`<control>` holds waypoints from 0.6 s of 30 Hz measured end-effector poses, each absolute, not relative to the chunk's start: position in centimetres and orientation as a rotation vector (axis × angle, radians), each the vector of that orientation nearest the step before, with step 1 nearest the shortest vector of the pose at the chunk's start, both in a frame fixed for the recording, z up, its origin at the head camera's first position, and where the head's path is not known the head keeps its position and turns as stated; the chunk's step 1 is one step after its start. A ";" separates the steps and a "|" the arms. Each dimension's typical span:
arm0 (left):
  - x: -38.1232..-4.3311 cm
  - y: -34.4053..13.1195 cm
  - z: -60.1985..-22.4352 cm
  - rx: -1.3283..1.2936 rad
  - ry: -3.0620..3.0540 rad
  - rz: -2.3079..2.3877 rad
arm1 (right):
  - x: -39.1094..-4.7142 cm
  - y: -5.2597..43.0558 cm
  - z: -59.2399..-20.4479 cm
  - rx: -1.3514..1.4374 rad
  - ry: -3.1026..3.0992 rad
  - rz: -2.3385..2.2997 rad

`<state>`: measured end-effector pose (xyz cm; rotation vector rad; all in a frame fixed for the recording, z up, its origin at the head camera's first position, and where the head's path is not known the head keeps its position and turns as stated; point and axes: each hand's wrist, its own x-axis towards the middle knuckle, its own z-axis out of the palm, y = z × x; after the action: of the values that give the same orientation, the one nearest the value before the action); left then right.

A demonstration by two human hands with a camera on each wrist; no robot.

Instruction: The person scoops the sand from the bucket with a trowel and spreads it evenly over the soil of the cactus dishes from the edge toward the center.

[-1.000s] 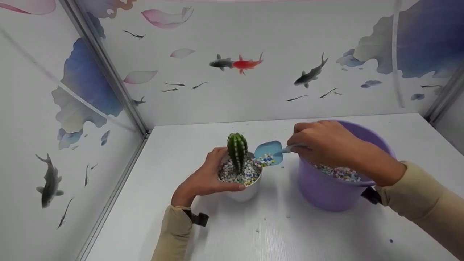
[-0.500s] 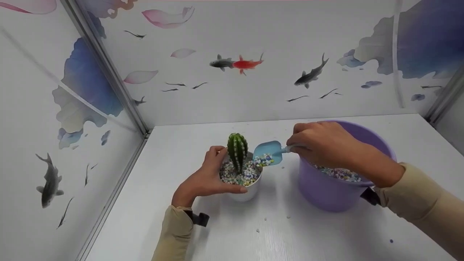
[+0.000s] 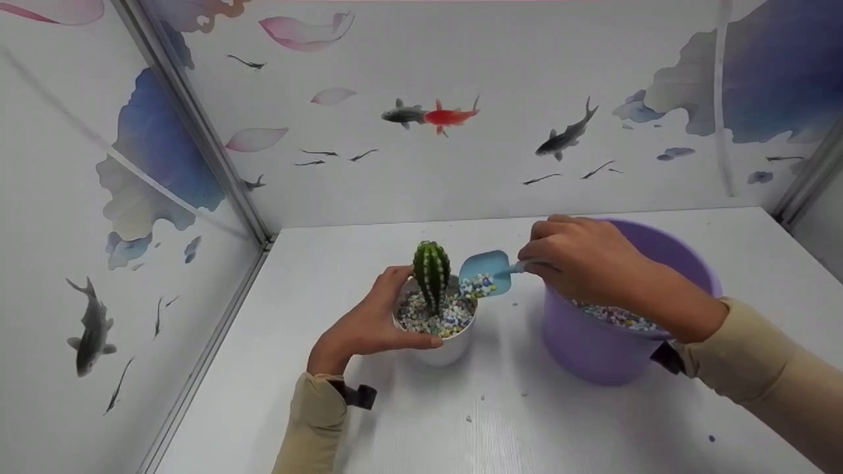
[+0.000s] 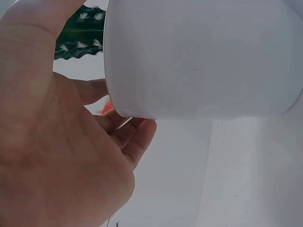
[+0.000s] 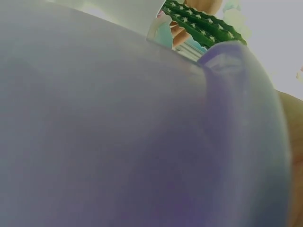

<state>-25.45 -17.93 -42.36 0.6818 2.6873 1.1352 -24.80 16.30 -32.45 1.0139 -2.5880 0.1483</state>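
A green ribbed cactus (image 3: 431, 273) stands in a white pot (image 3: 442, 350) filled with small multicoloured pebbles (image 3: 454, 317). My left hand (image 3: 369, 324) grips this pot from the left, thumb along the front rim and fingers round the far side. The left wrist view shows those fingers (image 4: 137, 142) at the pot's side. In my right hand (image 3: 579, 257) is the handle of a small light-blue shovel (image 3: 495, 262). Its blade carries pebbles, and its tip is right at the pot's right rim. The purple bucket fills most of the right wrist view, hiding most of that hand.
A purple bucket (image 3: 586, 352) with more pebbles (image 3: 622, 316) inside stands at the right, beneath my right forearm. Several stray pebbles lie on the white table (image 3: 560, 434). White panels (image 3: 408, 178) printed with fish and leaves enclose the table at the back and left.
The shovel's blade has risen slightly at its far edge, and my right hand has shifted a little up and left. My left hand keeps its hold on the pot, with its thumb slightly moved.
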 end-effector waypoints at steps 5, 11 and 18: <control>-25.3 -18.1 -42.2 0.685 2.661 1.115 | -24.9 16.2 -32.6 1.003 -2.578 0.148; -25.2 -18.0 -42.1 0.717 2.653 1.054 | -24.9 16.0 -32.8 0.994 -2.579 0.140; -25.4 -17.2 -42.6 0.684 2.716 1.060 | -25.0 15.8 -32.7 1.000 -2.554 0.137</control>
<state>-25.35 -17.23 -42.60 0.6836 2.7163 1.0599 -24.96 15.79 -32.73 1.0004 -2.5543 0.1371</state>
